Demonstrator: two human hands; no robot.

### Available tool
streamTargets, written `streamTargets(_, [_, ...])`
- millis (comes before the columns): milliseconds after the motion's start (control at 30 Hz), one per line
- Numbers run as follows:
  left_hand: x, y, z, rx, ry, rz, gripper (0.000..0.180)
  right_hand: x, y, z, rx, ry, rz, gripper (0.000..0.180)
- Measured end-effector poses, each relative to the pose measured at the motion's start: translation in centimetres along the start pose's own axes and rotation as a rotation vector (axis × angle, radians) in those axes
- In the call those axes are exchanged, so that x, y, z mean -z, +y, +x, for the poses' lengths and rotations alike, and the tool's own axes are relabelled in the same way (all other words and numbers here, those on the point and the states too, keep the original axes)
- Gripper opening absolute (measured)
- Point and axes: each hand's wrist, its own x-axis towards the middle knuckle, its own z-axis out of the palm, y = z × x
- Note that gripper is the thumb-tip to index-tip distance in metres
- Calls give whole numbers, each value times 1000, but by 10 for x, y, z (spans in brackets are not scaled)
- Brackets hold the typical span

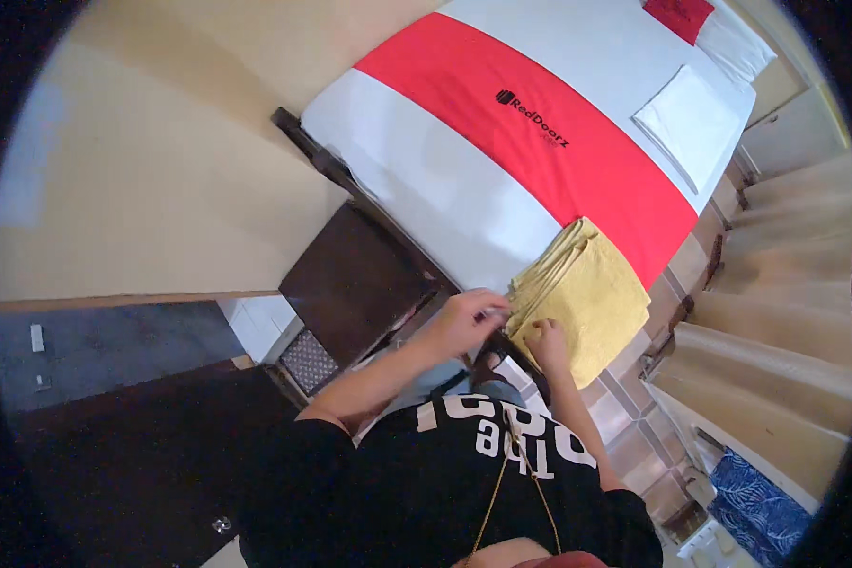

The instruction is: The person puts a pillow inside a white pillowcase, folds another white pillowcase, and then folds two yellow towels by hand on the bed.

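And here we are at the bed's (435, 166) near foot corner, where the folded yellow cloth (592, 308) lies against the red runner (530, 123). Hands apart: the left hand (466, 322) curls at the layered edge, the right hand (547, 346) on top; whether either grips, I can't tell. Looks like squaring the folds; next calls, I'd judge, for evening those loose layers.

Black T-shirt (398, 497), gold chain (494, 492)
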Motion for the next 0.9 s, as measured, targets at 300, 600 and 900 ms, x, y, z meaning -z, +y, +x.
streamTargets(300, [82, 205, 106, -1019, 589, -267, 7, -8, 23, 73, -162, -182, 67, 30])
streamTargets(600, [121, 100, 265, -1005, 363, -204, 2, 9, 44, 120, -596, -125, 141, 23])
streamTargets(900, [196, -187, 461, -140, 892, 67, 6, -21, 28, 203, -422, -99, -210, 16])
